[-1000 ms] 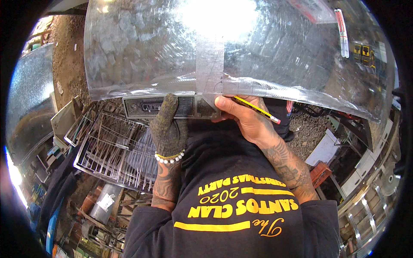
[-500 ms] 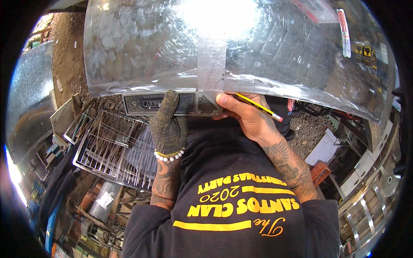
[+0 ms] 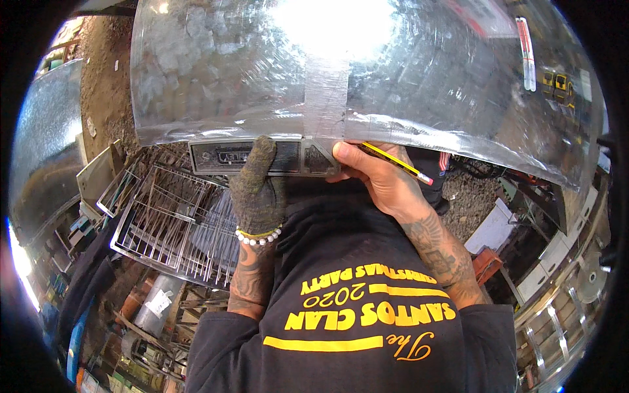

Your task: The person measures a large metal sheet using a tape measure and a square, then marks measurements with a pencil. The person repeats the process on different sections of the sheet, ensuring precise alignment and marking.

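Left head fisheye: looks down from above, near range, wide; sheet at 12 o'clock, shirt at 6.

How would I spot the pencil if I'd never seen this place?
Find the large metal sheet, then the bare right hand at its lower edge. The pencil slants down rightward against that hand. Its thin yellow-and-black shaft sets it apart from the wide grey tool in the gloved left hand.

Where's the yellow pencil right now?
In the head view, right of centre, the pencil slants across the person's bare right hand, by the near edge of the metal sheet.
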Available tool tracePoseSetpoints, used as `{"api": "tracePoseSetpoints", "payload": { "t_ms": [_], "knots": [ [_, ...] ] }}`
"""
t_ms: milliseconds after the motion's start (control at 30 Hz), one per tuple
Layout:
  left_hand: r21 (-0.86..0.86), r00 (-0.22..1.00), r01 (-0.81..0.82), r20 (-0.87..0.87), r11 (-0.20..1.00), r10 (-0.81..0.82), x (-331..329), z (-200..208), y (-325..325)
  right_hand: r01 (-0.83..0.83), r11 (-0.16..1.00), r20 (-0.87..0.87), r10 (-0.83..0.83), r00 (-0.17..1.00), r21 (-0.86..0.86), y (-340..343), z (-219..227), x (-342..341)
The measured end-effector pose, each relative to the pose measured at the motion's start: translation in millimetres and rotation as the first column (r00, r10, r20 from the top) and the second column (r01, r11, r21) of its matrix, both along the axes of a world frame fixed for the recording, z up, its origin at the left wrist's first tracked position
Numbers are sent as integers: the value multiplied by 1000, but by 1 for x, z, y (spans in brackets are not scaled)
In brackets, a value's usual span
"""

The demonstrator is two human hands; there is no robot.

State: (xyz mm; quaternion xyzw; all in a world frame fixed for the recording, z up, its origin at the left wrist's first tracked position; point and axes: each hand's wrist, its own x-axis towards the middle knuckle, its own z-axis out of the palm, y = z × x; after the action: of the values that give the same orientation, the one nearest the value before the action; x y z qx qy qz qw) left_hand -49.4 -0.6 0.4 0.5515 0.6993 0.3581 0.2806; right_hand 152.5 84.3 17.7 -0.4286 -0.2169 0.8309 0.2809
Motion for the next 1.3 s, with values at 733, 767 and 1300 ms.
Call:
{"api": "tracePoseSetpoints", "payload": {
  "t_ms": [733,767,1300],
  "knots": [
    [-17,992,-4,-124,1000,2,3,7,4,-23,1000,-9,23,1000,2,4,4,2],
    [-13,993,-9,-121,1000,7,4,8,5,-22,1000,-5,22,1000,3,3,4,2],
    [-18,993,-22,-119,1000,19,3,3,3,-55,998,-20,55,998,8,4,3,5]
  ]
}}
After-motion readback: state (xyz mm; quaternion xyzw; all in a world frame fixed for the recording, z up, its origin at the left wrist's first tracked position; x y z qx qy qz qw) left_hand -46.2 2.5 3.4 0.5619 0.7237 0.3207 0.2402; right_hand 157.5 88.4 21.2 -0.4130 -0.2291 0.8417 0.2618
